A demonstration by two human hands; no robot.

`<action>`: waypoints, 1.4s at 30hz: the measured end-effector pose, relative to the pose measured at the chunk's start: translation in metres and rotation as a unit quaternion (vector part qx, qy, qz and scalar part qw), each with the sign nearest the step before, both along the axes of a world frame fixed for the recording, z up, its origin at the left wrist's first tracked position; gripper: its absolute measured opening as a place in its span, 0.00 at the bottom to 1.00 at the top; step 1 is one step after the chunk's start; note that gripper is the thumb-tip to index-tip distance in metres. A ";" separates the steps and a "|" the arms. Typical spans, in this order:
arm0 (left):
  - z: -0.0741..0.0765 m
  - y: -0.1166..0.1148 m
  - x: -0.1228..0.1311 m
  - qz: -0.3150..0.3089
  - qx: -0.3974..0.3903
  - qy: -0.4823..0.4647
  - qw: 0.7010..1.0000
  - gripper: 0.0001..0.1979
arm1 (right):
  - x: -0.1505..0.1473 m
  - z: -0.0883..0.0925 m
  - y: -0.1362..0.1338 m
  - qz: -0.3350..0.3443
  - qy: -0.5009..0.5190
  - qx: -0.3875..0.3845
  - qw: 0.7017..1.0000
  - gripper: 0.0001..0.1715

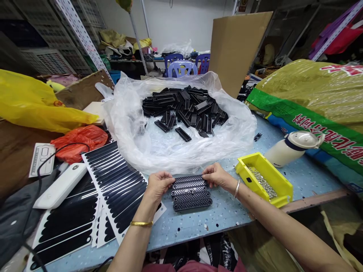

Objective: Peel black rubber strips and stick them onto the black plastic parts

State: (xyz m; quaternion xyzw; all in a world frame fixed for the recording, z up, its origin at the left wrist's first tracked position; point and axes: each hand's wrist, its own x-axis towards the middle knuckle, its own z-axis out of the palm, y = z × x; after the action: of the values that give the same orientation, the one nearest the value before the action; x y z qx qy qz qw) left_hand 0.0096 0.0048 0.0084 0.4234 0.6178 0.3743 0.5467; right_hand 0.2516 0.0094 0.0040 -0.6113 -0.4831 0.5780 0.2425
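Left hand (159,185) and right hand (217,175), fingers together, clamp black perforated plastic strips (191,192) on a speckled blue workbench (227,219), between die-cut black sheets (116,185), a yellow bin (252,170) of small metal fasteners (261,182) and a clear plastic bag (181,156) heaped with black parts (184,109).

Behind my left fingers (159,181), a gold bangle (141,223) circles my wrist; behind my right fingers (215,174), a thin silver bangle (236,189) does the same. My left forearm (127,253) and right forearm (283,226) are bare, and below the fingers a strip of dark pink top (193,266) shows.
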 end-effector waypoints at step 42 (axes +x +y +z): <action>0.005 0.002 0.007 0.005 -0.021 0.004 1.000 0.04 | -0.002 0.001 0.000 -0.009 -0.003 -0.008 1.000 0.05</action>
State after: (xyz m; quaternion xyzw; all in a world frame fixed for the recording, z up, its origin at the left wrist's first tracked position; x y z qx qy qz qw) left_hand 0.0165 0.0066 0.0136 0.4103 0.6296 0.3625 0.5513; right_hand 0.2493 0.0097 0.0054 -0.6190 -0.4739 0.5780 0.2413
